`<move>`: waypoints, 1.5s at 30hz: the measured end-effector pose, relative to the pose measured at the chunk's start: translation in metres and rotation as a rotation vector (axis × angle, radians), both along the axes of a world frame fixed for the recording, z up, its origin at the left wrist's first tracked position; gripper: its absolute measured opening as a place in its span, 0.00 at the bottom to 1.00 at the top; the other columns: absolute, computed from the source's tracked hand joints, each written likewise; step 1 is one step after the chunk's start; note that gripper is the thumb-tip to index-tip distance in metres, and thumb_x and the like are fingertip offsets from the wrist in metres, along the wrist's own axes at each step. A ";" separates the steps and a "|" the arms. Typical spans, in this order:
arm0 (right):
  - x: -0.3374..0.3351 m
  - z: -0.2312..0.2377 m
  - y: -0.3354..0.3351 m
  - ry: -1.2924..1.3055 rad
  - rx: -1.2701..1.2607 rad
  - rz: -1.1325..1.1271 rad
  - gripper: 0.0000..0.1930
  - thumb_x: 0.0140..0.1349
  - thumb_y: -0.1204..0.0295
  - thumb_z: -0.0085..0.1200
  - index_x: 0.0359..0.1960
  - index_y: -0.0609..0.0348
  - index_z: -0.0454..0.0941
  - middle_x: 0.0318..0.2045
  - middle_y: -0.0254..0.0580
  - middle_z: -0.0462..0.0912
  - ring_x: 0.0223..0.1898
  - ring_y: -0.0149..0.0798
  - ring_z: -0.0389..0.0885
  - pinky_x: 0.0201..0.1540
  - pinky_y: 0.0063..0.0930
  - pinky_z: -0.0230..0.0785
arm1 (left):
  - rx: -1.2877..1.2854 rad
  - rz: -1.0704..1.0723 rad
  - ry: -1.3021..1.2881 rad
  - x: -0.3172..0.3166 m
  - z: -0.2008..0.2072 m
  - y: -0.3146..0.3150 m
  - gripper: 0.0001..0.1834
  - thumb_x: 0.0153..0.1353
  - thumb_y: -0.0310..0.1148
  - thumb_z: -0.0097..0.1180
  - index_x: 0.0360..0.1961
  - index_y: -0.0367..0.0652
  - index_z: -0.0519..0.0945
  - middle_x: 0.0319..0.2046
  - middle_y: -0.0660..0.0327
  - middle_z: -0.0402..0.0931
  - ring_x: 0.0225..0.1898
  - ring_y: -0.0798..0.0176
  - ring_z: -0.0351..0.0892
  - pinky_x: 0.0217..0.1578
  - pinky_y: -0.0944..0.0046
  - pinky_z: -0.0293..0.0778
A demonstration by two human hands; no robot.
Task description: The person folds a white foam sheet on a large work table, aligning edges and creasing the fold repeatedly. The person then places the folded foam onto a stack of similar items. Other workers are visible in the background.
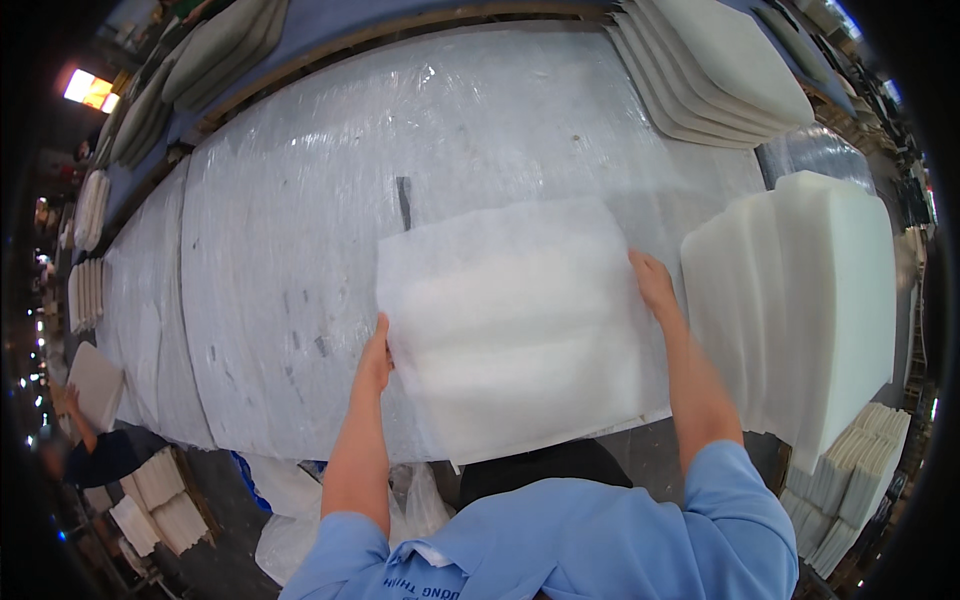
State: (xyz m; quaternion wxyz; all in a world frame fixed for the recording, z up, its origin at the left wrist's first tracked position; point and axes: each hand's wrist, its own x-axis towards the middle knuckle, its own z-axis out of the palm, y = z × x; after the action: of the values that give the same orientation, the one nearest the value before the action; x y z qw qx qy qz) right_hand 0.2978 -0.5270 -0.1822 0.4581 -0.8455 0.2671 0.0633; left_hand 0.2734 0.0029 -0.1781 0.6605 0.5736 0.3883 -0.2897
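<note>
A white, soft padding sheet (pixel 510 330) lies on the plastic-wrapped table in front of me. Its upper part and borders look thin and see-through, while the middle is thicker and faintly creased. At its left edge, my left hand (pixel 374 358) grips the border, thumb uppermost and the other fingers partly hidden. Across from it, my right hand (pixel 655 285) is closed at the right edge, higher up, with fingers bent over the border. The sheet's near edge reaches the table's front, close to my body.
Clear film covers the table (pixel 290 250). Thick white padding sheets (pixel 790 300) are piled right of my right arm; beige pads (pixel 710 70) are stacked at the far right. Folded bundles (pixel 850 480) stand low right. Another person's arm (pixel 85 425) holds a pad at far left.
</note>
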 end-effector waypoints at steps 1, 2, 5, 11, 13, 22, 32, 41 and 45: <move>0.022 0.001 0.004 0.066 -0.095 0.021 0.27 0.74 0.46 0.50 0.39 0.63 0.82 0.35 0.45 0.85 0.41 0.44 0.81 0.48 0.41 0.71 | -0.064 -0.019 -0.035 0.019 -0.002 -0.003 0.42 0.72 0.61 0.55 0.71 0.35 0.69 0.66 0.53 0.74 0.64 0.54 0.73 0.62 0.57 0.68; 0.041 0.001 0.007 0.131 -0.194 0.038 0.27 0.74 0.46 0.51 0.38 0.63 0.82 0.34 0.46 0.85 0.39 0.46 0.81 0.47 0.42 0.71 | -0.131 -0.043 -0.073 0.039 -0.004 -0.007 0.45 0.72 0.62 0.56 0.73 0.34 0.66 0.71 0.52 0.70 0.70 0.52 0.70 0.69 0.55 0.65; 0.078 -0.001 0.031 0.166 -0.280 0.066 0.26 0.74 0.48 0.52 0.36 0.64 0.79 0.32 0.50 0.84 0.36 0.52 0.80 0.45 0.46 0.71 | 0.368 -0.166 -0.071 0.070 -0.013 -0.020 0.41 0.73 0.61 0.54 0.67 0.31 0.73 0.64 0.50 0.77 0.64 0.53 0.76 0.63 0.54 0.70; 0.075 -0.016 0.043 -0.022 -0.333 -0.130 0.23 0.76 0.53 0.52 0.33 0.64 0.75 0.29 0.54 0.80 0.32 0.54 0.76 0.43 0.47 0.69 | 0.943 -0.225 -0.337 0.063 -0.045 -0.022 0.31 0.77 0.52 0.50 0.47 0.26 0.84 0.45 0.40 0.85 0.49 0.39 0.83 0.52 0.47 0.73; 0.072 -0.020 0.040 -0.015 -0.319 -0.184 0.22 0.76 0.55 0.52 0.33 0.65 0.74 0.29 0.54 0.80 0.32 0.54 0.75 0.43 0.47 0.69 | 1.017 -0.171 -0.346 0.054 -0.056 -0.021 0.30 0.77 0.51 0.49 0.45 0.26 0.84 0.44 0.38 0.85 0.47 0.37 0.83 0.51 0.46 0.74; 0.076 -0.022 0.014 0.183 0.068 -0.268 0.20 0.75 0.54 0.53 0.39 0.62 0.82 0.31 0.41 0.82 0.33 0.40 0.76 0.41 0.39 0.69 | 0.607 -0.041 -0.251 0.064 -0.063 -0.012 0.31 0.78 0.55 0.48 0.45 0.34 0.86 0.44 0.46 0.86 0.47 0.43 0.84 0.50 0.44 0.74; -0.041 0.002 0.008 0.122 -0.010 -0.176 0.18 0.70 0.56 0.63 0.44 0.60 0.86 0.38 0.35 0.85 0.37 0.32 0.79 0.43 0.30 0.72 | 0.050 0.133 -0.108 -0.029 -0.013 -0.017 0.25 0.75 0.49 0.59 0.59 0.37 0.79 0.50 0.63 0.83 0.51 0.66 0.81 0.52 0.62 0.75; -0.050 0.001 0.026 -0.175 -0.164 -0.322 0.12 0.76 0.64 0.54 0.41 0.61 0.80 0.32 0.43 0.83 0.32 0.39 0.77 0.41 0.35 0.72 | 0.532 0.144 -0.448 -0.034 -0.041 -0.033 0.19 0.78 0.42 0.52 0.43 0.32 0.80 0.35 0.63 0.76 0.37 0.67 0.70 0.41 0.63 0.71; -0.053 -0.018 0.019 -0.078 -0.186 -0.318 0.12 0.76 0.64 0.53 0.40 0.61 0.78 0.28 0.40 0.78 0.31 0.36 0.73 0.39 0.34 0.70 | 0.687 -0.005 -0.407 -0.032 -0.047 -0.032 0.21 0.79 0.42 0.49 0.37 0.30 0.78 0.30 0.61 0.74 0.34 0.65 0.69 0.39 0.59 0.70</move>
State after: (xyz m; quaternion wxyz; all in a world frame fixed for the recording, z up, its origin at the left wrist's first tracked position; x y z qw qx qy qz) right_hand 0.2447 -0.5082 -0.1997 0.3921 -0.8333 0.3838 -0.0678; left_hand 0.2409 -0.0295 -0.2252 0.4928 0.8078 0.3225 -0.0249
